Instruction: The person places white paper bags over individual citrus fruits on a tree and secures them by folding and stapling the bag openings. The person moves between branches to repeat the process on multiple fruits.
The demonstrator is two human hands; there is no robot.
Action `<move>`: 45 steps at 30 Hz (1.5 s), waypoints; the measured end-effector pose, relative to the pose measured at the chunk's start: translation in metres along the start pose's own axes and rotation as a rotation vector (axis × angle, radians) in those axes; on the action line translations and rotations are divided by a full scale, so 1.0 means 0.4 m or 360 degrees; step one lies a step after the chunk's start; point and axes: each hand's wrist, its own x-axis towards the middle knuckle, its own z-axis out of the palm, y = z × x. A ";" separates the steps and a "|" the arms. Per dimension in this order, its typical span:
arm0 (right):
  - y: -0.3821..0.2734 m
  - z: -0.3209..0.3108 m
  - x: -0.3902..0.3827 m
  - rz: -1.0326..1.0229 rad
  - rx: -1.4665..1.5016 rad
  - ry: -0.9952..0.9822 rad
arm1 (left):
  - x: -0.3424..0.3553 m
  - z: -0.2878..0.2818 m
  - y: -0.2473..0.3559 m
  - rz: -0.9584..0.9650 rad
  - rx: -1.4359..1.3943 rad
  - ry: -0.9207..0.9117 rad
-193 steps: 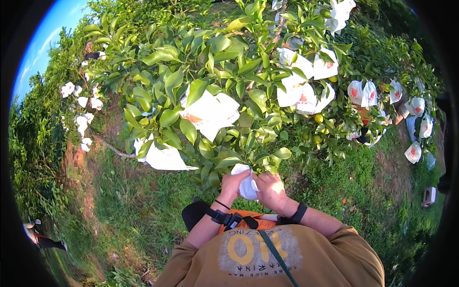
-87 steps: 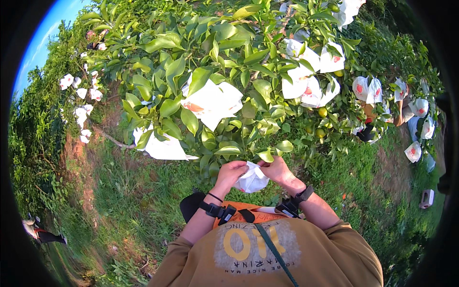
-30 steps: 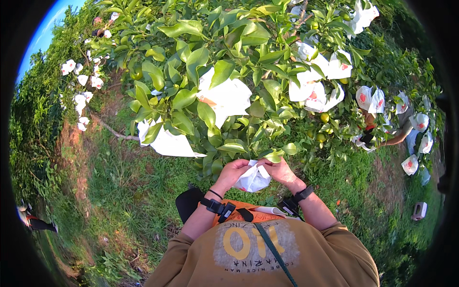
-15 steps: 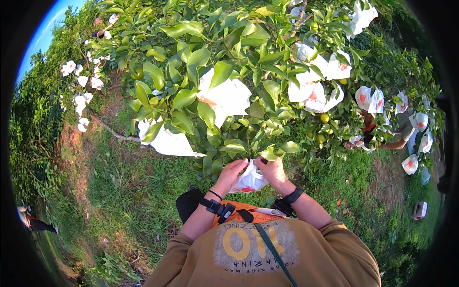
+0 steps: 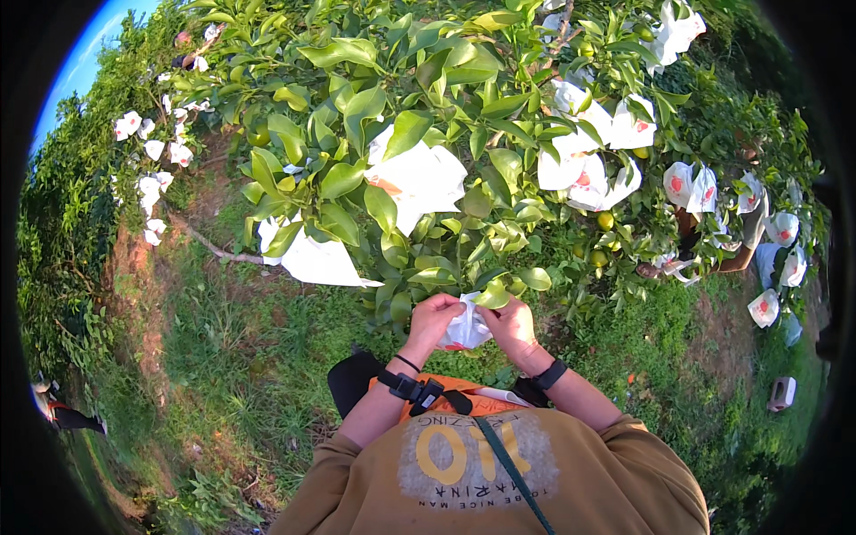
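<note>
A small white paper bag with a red print (image 5: 465, 330) sits at the lower edge of a leafy citrus branch (image 5: 428, 278), just under its leaves. My left hand (image 5: 433, 319) pinches the gathered top of the bag from the left, and my right hand (image 5: 508, 323) pinches it from the right, fingertips close together at the neck. Whatever is inside the bag is hidden. Above my hands, larger white bags (image 5: 415, 183) hang among the leaves.
More bags hang right (image 5: 678, 185) and far left (image 5: 152, 192), with green-yellow fruit (image 5: 605, 220) between. A bare branch (image 5: 223, 252) reaches left. Another person is partly hidden at right (image 5: 740, 250), another at left (image 5: 71, 419). A pale block (image 5: 783, 392) lies on the grass (image 5: 250, 357).
Both my hands and the bag have shifted slightly upward over the last second, still pinching and creasing its top. The person at right has shifted a little behind the foliage.
</note>
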 end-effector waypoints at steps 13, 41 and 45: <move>0.031 0.048 0.031 0.0933 0.0844 -0.0321 | -0.008 -0.013 0.011 -0.0173 -0.0191 0.0048; 0.015 0.014 0.078 0.0543 0.1170 -0.0427 | -0.015 0.034 0.026 -0.0157 -0.0094 0.0100; -0.003 -0.021 0.064 0.0641 0.0561 -0.0366 | -0.026 0.035 0.031 -0.0054 0.0080 0.0208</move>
